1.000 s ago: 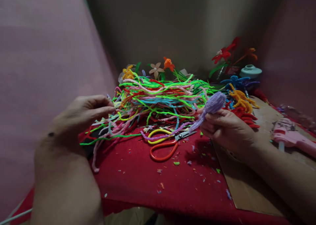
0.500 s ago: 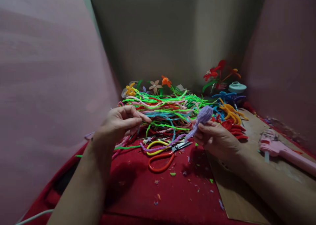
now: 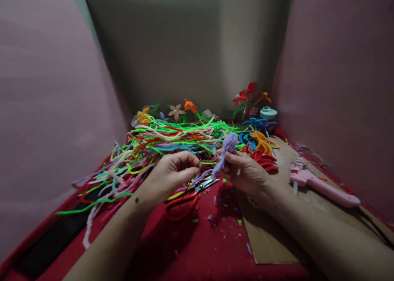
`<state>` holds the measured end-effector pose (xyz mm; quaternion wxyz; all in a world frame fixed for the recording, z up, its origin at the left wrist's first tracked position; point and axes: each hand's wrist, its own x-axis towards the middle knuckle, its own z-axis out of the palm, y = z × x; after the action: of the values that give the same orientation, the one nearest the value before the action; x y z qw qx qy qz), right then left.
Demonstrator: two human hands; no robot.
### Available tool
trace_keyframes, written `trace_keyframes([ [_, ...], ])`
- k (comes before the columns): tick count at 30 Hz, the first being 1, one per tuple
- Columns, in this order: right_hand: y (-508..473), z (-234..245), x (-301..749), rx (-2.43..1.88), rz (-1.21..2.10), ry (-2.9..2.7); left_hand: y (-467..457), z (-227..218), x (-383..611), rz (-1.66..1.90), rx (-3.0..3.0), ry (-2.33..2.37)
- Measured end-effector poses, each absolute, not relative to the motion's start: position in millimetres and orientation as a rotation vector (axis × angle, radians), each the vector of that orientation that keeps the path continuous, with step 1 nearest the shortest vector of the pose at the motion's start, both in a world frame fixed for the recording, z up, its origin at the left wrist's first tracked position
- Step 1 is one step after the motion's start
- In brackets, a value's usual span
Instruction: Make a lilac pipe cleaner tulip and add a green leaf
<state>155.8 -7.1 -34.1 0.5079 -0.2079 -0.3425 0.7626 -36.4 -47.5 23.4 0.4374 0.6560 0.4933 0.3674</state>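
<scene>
My right hand [image 3: 246,170] pinches a lilac pipe-cleaner flower bud [image 3: 230,143] by its lower part, with the rounded head up and a tail slanting down left. To its left, my left hand [image 3: 177,172] has its thumb and fingertips closed together. A thin dark strand seems to hang from those fingertips, but it is too fine to identify. Below them lie scissors [image 3: 205,185] with red and yellow handles, blades pointing right, partly behind my left hand. A purple pipe cleaner [image 3: 201,177] runs beside the scissors.
A heap of colourful pipe cleaners [image 3: 172,135] spreads behind and left. Finished flowers [image 3: 190,105] stand at the back. Blue, orange and red petal pieces [image 3: 263,161] lie right. A pink glue gun [image 3: 323,186] rests on cardboard [image 3: 271,244]. Scraps dot the red cloth [image 3: 184,248].
The view has swung right, so the scene sits further left. My left hand has come closer to the right hand and its fingers have curled in. The right hand still holds the lilac bud.
</scene>
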Motion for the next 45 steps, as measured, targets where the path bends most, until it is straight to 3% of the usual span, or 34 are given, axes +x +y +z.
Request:
trace_keyframes([
  [5,-5.5,-36.9,156.5,-0.421,1.873,-0.813,-45.3,12.6,-42.7,0.73,1.714,1.302],
  [14,-8.6,-32.6,157.6,-0.371,1.896,-0.876,-52.5,33.9,-24.7,0.741,1.932,1.242],
  [21,-5.0,-36.8,157.3,-0.339,1.879,-0.908,-54.4,20.1,-24.2,0.716,1.976,1.305],
  [45,-5.8,-36.3,151.6,-0.34,1.846,-0.786,-63.3,-11.5,-8.8,1.076,2.664,1.425],
])
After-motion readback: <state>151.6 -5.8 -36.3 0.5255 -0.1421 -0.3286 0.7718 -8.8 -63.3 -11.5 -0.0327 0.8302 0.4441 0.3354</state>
